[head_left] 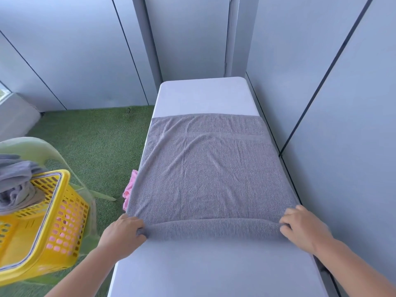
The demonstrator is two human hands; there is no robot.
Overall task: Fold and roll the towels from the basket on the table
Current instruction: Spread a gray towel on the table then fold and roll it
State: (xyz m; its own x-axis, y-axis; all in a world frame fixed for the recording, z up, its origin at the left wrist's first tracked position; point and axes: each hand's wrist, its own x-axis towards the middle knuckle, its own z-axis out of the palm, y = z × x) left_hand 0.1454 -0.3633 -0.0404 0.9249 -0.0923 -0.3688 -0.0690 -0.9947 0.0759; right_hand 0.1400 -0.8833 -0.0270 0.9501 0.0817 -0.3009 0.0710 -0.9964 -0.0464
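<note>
**Finding 1, position.** The grey towel lies flat on the white table. Its near edge is turned up into a low roll that sits between your hands. The roll's long axis runs 9 to 3 o'clock. The unrolled length stretches away from it toward 12 o'clock and overhangs the table's 9 o'clock edge a little.

**Finding 2, hands.** Your left hand has its fingers curled over the 9 o'clock end of the roll. Your right hand has its fingers curled over the 3 o'clock end. Both grip cloth, and they sit level, so neither is nearer the work.

**Assessment.** Rolling looks barely begun, with most of the towel left to take up. The next move calls for an even push toward 12 o'clock. If one hand leads, the roll will likely skew. The creases near the far band may also get trapped.

**Finding 3, surroundings.** The yellow basket stands off the table at 9 o'clock, with more grey towels heaped in it. A pink cloth shows at the table's 9 o'clock edge, partly hidden.

**Finding 4, markings.** No brand, label or writing is legible.
</note>
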